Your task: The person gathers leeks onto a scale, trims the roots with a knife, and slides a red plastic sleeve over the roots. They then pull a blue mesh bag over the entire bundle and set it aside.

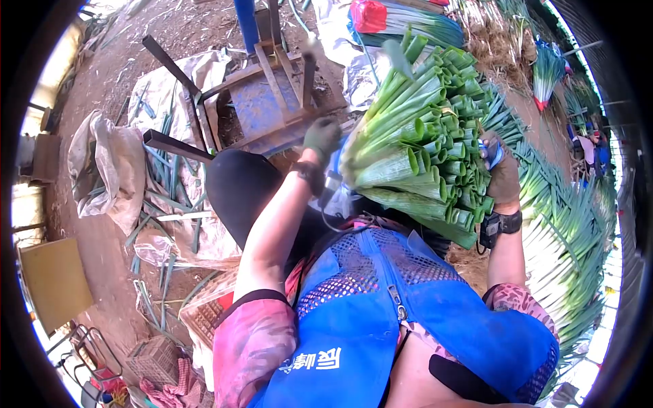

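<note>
A big bundle of green leafy stalks (422, 143), with cut hollow ends facing right, lies in front of my torso. My left hand (322, 138), in a dark grey-green glove, is closed beside the bundle's left side; what it holds, if anything, is hidden. At the cut ends, my right hand (502, 173), in a brownish glove, curls around a small blue and white item (487, 154) too unclear to name. Blue strap-like material (335, 163) shows between my left hand and the bundle.
An upturned stool-like frame (272, 95) stands ahead on the left. Pale sacks (109, 170) and loose leaves lie left. Piled green onions (564, 231) line the right side, with tied bundles (408, 24) ahead. Crates (153, 360) sit lower left. Another person (588, 153) is far right.
</note>
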Motion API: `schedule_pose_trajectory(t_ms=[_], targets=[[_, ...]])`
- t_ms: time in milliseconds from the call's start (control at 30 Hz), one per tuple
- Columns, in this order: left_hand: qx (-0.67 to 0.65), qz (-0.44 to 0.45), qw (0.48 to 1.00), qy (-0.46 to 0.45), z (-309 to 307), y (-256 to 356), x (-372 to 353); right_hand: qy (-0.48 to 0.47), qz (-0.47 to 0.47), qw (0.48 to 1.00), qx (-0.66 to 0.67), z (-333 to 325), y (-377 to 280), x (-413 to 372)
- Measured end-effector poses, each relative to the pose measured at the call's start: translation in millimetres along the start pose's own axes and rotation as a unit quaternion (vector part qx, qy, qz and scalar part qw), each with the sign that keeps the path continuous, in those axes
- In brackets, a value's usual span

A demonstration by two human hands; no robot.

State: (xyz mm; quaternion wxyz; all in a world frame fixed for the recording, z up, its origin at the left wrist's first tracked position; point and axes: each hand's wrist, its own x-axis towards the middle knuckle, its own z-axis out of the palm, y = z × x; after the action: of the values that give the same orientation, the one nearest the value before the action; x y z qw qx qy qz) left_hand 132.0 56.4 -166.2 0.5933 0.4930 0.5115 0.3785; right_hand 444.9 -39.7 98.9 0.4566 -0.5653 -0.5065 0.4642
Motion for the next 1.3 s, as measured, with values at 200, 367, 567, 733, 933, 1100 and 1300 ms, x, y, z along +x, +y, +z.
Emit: schedule_pose_trajectory(t_ms=[200,367,567,733,933,1100,1300], targets=[[0.257,-0.189,0.945,-0.072,20.6,-48.9,-0.3,-0.050,0.041,0.998,-0.014,2.4,-4.5,-7.6],[0.382,-0.192,0.903,-0.037,24.5,-21.1,-4.5,-0.043,0.076,0.996,-0.023,8.8,-5.0,-9.6],[0.419,-0.174,0.891,-0.003,23.8,23.9,-20.4,-0.020,0.051,0.999,-0.003,3.3,-8.2,-4.1],[0.404,0.037,0.907,-0.112,-4.3,-11.3,6.0,-0.030,-0.002,0.994,0.107,-4.8,-8.6,0.6],[0.175,0.217,0.960,-0.010,-8.8,-3.0,-17.2,-0.058,-0.021,0.979,0.195,-16.5,-34.4,16.7],[0.222,0.299,0.928,0.008,-21.1,126.1,-46.9,-0.128,-0.077,0.938,0.313,-39.8,-115.5,52.3],[-0.243,0.082,0.966,0.020,3.8,184.1,-94.0,-0.113,-0.153,0.934,0.304,-40.8,-151.6,50.1]])
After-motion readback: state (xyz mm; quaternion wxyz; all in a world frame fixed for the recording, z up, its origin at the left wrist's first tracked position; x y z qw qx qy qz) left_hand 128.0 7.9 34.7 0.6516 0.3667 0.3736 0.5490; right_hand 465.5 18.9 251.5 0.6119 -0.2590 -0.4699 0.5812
